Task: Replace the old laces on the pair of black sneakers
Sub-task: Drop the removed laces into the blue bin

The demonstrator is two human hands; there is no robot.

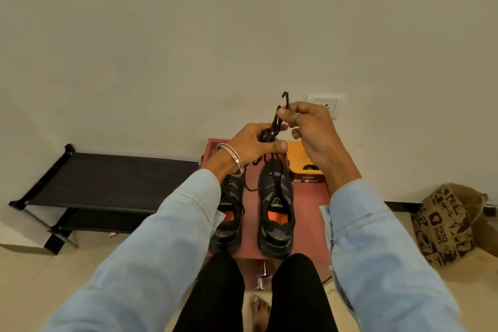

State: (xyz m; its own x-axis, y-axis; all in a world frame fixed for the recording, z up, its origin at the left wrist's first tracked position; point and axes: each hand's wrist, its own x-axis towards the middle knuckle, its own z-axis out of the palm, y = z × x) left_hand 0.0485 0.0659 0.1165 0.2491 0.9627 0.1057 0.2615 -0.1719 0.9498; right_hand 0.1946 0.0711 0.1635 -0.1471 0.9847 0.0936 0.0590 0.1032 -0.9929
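On the red desk (310,197) in front of me the two black sneakers (275,205) stand side by side, heels toward me, so I think I can reach both tongues easily. The right one looks already without lace. Above them I hold the dark lace (275,127) raised, probably to gather it clear of the shoes. My left hand (256,143) curls round the bundled part, thumb straight beneath. The fingers (283,112) of my right hand (310,127) pinch the upper end, its tip standing above them.
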